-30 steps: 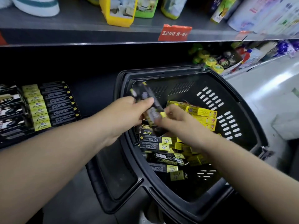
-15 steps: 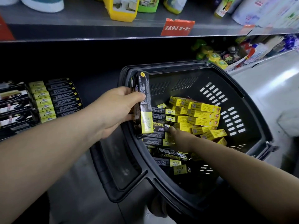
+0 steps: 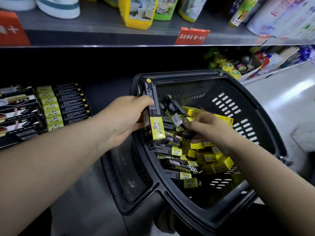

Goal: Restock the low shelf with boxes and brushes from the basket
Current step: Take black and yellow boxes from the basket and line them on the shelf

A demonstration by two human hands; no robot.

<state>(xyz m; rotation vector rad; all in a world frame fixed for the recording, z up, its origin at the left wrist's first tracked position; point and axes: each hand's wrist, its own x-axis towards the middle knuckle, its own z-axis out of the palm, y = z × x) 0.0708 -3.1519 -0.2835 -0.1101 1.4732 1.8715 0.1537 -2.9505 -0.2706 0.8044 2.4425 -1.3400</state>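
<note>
Over the basket [image 3: 187, 77], my left hand [image 3: 122, 120] curls round upright boxes [image 3: 154, 106] while my right hand [image 3: 209, 128] pinches a tilted box [image 3: 173, 111] by its lower end.

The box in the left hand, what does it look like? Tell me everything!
The box is long, slim and cardboard-looking: black with small white print, a yellow dot on top and a yellow bottom end. It stands nearly upright over the left rim of the basket. The left hand grips it, thumb across its front. A second box seems pressed behind it.
</note>
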